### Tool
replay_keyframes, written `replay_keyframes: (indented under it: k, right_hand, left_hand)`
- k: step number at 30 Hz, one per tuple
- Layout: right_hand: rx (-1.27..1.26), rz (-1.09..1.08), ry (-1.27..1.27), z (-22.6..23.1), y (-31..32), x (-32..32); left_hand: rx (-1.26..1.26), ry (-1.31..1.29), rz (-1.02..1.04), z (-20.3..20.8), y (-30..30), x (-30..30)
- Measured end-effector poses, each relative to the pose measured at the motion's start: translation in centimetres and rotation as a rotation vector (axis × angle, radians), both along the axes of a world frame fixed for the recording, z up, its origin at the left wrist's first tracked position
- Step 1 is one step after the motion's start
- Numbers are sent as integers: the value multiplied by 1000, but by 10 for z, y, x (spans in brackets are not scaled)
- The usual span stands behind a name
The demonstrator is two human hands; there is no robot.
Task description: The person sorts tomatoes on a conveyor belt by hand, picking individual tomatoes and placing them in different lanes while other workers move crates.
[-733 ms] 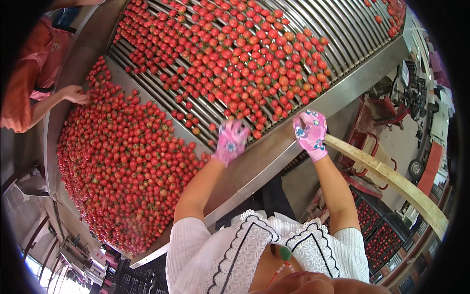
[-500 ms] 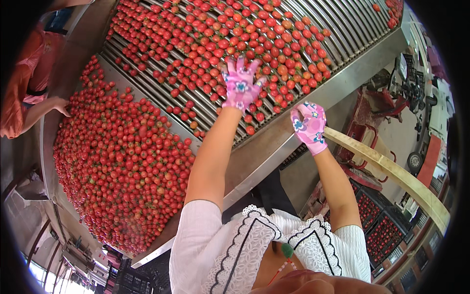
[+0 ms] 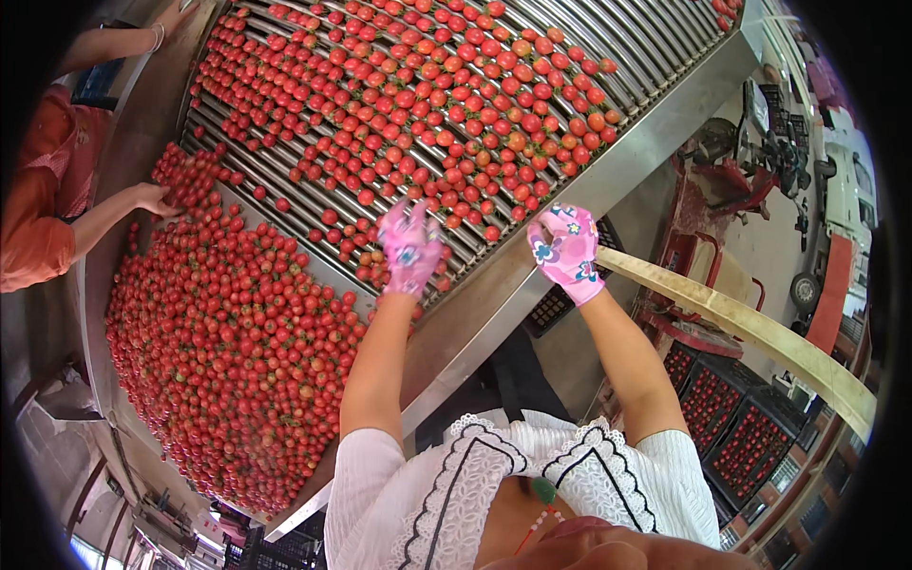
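Note:
Both of my hands wear pink gloves with a flower print. My left hand is over the near end of the metal rollers, slightly blurred, its fingers apart among a few small red tomatoes. It grips none that I can see. My right hand is curled at the steel rim along the conveyor's right side, fingers bent over the edge. Many more cherry tomatoes lie on the rollers ahead of my hands. To the left, a deep heap of tomatoes fills a metal trough beside the rollers.
At the left edge another person's hand touches the heap; an arm with a bracelet is above it. A pale curved bar extends right from near my right hand. Black crates of tomatoes and a red vehicle stand at the right.
My left hand has drawn back toward me and left, off the denser tomatoes. The view has shifted a little; my right hand stays at the rim. The other person's hand has pushed into the heap.

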State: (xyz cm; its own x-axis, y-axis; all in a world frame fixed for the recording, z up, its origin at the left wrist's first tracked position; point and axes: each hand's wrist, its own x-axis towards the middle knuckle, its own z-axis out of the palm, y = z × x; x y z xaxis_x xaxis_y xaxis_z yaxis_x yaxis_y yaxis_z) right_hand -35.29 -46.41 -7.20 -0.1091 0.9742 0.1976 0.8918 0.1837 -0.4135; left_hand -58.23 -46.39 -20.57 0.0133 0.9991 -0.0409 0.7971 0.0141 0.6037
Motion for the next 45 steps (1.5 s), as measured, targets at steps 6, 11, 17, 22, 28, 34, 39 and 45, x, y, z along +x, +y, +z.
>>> replay_keyframes:
  k: [6, 11, 17, 22, 28, 34, 39, 45]
  right_hand:
    - [-13, 21, -25, -8, 2, 1]
    - [42, 23, -56, -7, 1, 4]
    - [44, 11, -64, -7, 0, 1]
    - [50, 12, -68, 0, 0, -3]
    - [69, 40, -124, 2, 1, -9]
    - [8, 38, -142, -7, -5, -7]
    - [29, 12, -157, -11, -8, -7]
    - [-16, 30, -123, -10, -5, -7]
  left_hand:
    - [267, -148, -344, 58, 112, 122]
    - [255, 135, -591, 47, 134, 160]
    - [422, 4, -496, -16, 57, 80]
    - [87, -50, -448, -20, -1, 13]
    - [314, -41, -292, 12, 41, 27]
    - [286, 247, -251, 26, 136, 58]
    - [66, 266, -94, 5, 155, -11]
    - [-124, 15, 140, -29, 59, -60]
